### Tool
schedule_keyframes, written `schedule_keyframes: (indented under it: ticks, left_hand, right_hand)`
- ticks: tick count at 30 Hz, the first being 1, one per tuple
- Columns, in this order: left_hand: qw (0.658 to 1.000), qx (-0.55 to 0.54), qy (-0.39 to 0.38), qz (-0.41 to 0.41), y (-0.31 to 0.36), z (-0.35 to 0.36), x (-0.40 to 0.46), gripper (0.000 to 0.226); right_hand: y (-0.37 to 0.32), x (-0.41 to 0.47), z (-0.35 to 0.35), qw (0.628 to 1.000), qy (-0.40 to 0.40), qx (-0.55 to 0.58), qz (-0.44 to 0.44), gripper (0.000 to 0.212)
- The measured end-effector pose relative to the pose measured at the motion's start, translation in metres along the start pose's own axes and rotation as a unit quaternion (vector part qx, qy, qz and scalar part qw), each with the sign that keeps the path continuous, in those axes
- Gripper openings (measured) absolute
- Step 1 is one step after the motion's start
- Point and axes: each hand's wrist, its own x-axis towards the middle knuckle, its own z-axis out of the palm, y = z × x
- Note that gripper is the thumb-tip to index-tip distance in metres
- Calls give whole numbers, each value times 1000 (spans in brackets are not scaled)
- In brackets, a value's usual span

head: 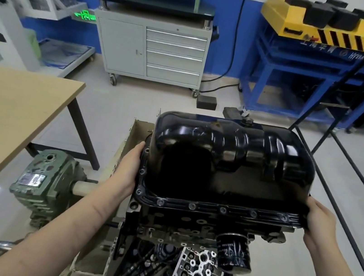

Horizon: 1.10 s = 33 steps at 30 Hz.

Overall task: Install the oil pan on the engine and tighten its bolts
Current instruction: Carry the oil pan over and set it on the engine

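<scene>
Between the fingers [143, 155] of both hands the pan [227, 159] is glossy black — below them a black filter [233, 253] with white print. Beyond them: blue wall [227, 25], grey cabinet [121, 47], yellow block [288, 18] striped black.

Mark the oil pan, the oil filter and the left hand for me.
oil pan [233, 151], head view, on its glossy black top.
oil filter [233, 253], head view, on the canister's printed side.
left hand [129, 167], head view, on the back of the hand.

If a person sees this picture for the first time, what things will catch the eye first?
First, the glossy black oil pan in the centre, sitting on the engine, with the left hand and the right hand gripping its two ends. Next, the yellow and black machine at top right, on a blue frame.
</scene>
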Motion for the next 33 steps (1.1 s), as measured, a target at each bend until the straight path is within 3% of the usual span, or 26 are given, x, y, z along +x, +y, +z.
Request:
schedule_keyframes:
  ticks: [7,23,33]
  left_hand:
    - [1000,-6,3,9,0,4,-2,40]
    - [1000,-26,-10,5,0,8,-6,32]
    - [999,-36,4,8,2,9,-6,33]
  right_hand:
    - [0,4,0,1000,4,-2,-3,7]
    - [0,11,-4,1000,-9,-11,3,8]
    - [2,16,2,999,26,-22,12,11]
